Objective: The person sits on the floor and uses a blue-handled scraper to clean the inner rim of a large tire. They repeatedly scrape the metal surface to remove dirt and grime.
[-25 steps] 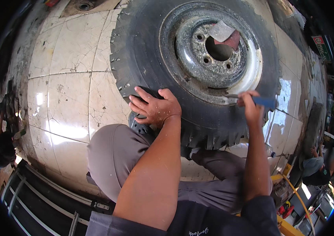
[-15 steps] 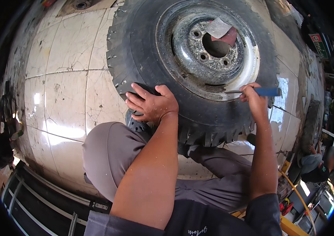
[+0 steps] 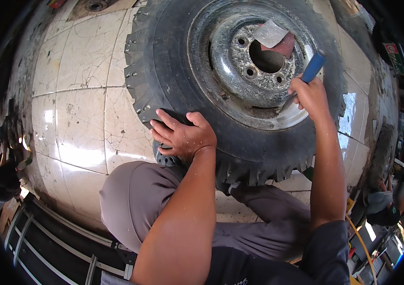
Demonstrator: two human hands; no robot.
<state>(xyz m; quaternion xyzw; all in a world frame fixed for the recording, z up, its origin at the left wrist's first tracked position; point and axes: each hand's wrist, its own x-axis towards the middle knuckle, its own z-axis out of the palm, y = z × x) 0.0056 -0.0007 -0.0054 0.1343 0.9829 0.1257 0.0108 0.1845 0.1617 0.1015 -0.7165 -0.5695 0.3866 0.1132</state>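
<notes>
A large black tyre [image 3: 173,61] with knobbly tread lies flat in front of me, around a scuffed steel wheel rim [image 3: 230,85]. My left hand [image 3: 186,136] is open, its fingers spread over the tyre's near left edge. My right hand [image 3: 310,96] is closed around a blue-handled tool [image 3: 313,68] with a thin metal blade. Its handle points up and away, and the blade reaches down to the near right part of the rim, mostly hidden by my fingers. A grey piece of what looks like sandpaper [image 3: 269,33] and a reddish piece [image 3: 285,45] rest by the hub hole.
Cracked, glossy floor tiles [image 3: 80,111] spread to the left. A metal frame [image 3: 54,237] stands at the lower left. A round metal part [image 3: 96,5] lies at the far left. Other people appear at the left edge and at the right [image 3: 387,206], near a yellow hose [image 3: 362,242].
My right hand has moved up and slightly left along the rim, and the tool has swung from nearly level to steeply raised. My left hand stays on the tyre.
</notes>
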